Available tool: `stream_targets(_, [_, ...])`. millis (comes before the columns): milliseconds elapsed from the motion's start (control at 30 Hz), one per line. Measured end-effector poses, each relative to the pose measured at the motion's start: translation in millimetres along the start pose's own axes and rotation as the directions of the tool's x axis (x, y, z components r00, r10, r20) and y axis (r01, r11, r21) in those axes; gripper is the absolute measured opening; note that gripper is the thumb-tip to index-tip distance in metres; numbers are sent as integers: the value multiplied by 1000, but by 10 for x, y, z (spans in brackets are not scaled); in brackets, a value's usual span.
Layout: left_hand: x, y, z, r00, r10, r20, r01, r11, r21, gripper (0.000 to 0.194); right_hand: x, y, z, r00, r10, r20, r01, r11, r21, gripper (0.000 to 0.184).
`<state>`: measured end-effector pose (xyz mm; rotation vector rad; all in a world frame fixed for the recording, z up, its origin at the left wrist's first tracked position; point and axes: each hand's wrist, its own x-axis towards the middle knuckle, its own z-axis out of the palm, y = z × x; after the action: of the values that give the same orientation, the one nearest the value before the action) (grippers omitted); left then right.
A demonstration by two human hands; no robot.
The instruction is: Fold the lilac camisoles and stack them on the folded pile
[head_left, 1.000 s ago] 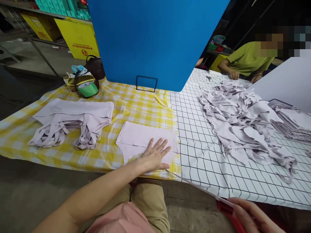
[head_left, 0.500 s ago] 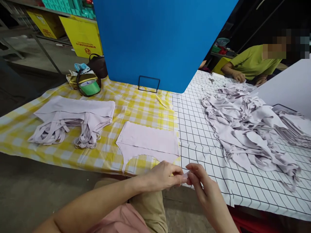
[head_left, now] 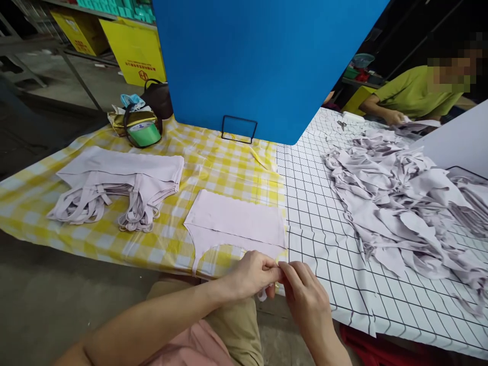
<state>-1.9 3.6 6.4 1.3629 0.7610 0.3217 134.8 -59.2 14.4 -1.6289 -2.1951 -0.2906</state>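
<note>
A pale lilac camisole point(head_left: 234, 218) lies flat near the table's front edge, one thin strap hanging toward the edge at its left. At its lower right corner, my left hand point(head_left: 253, 274) is closed in a pinch on the camisole's strap point(head_left: 262, 295), a bit of which shows below the fingers. My right hand point(head_left: 307, 292) meets it fingertip to fingertip, pinching the same strap; the fingers hide most of it. To the left lies a neat stack of matching camisoles point(head_left: 122, 165), their straps bunched toward the front.
A loose heap of lilac garments point(head_left: 400, 203) covers the right side of the grid cloth point(head_left: 305, 203). Behind stands a blue panel point(head_left: 259, 66) on a wire stand point(head_left: 239, 129). Green tape point(head_left: 145, 134) sits at the back left. A co-worker in a green shirt point(head_left: 415, 91) handles fabric across the table.
My hands have come closer together, the right one shifting left and turning over the strap. The view has shifted slightly. The co-worker has lifted a piece of fabric.
</note>
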Motion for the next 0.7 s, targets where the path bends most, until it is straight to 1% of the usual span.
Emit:
stream_targets(33, [2,-2,-31,1000,22,-7,-21,998,67,40,13,2,22,1000,9,-12,-9,1000,27,22])
stream_targets(67, [10,-8,-78,997,64,-34,-58,983,173,37,25,10,46,999,30,-22,-29,998,64,21])
stream_targets(100, [26,-19,-139,989,126,-76,-96,945,312,32,37,21,70,997,67,-26,-64,992,106,20])
stream_targets(133, [50,-36,-211,973,201,-116,-125,876,466,25,48,34,96,993,116,-22,-112,982,153,19])
stream_targets(167, [83,-59,-291,951,277,-137,-139,780,610,17,59,48,124,985,175,-10,-169,965,201,19])
stream_targets(200, [124,-87,-373,930,343,-135,-143,673,726,11,72,61,154,972,235,12,-230,940,251,18])
stream_targets(233, [171,-118,-451,916,386,-109,-144,571,808,11,87,72,185,956,291,42,-290,909,299,17])
stream_targets(267, [220,-150,-520,910,410,-66,-154,481,863,14,105,80,218,938,339,77,-344,874,344,17])
stream_targets(333, [314,-204,-618,905,425,30,-190,339,921,13,151,90,285,900,409,153,-433,796,423,17])
stream_targets(400, [385,-236,-662,901,424,96,-214,240,947,6,211,96,347,857,460,233,-513,718,470,19])
stream_targets(433, [410,-245,-670,900,422,113,-220,214,952,8,245,99,374,838,478,265,-544,686,483,20])
stream_targets(467, [428,-251,-675,898,423,118,-224,210,952,12,283,102,398,825,487,287,-563,664,492,21])
stream_targets(500, [443,-255,-679,897,428,112,-228,231,946,14,323,105,420,821,488,297,-569,654,498,22])
stream_targets(533, [455,-259,-684,895,436,95,-231,272,934,14,364,107,441,826,480,297,-562,657,502,22])
stream_targets(600, [477,-267,-703,893,447,43,-236,386,892,10,443,111,480,850,446,281,-526,688,500,23])
stream_targets(700, [509,-278,-738,904,426,-28,-223,528,819,9,532,117,547,878,398,264,-478,743,468,25])
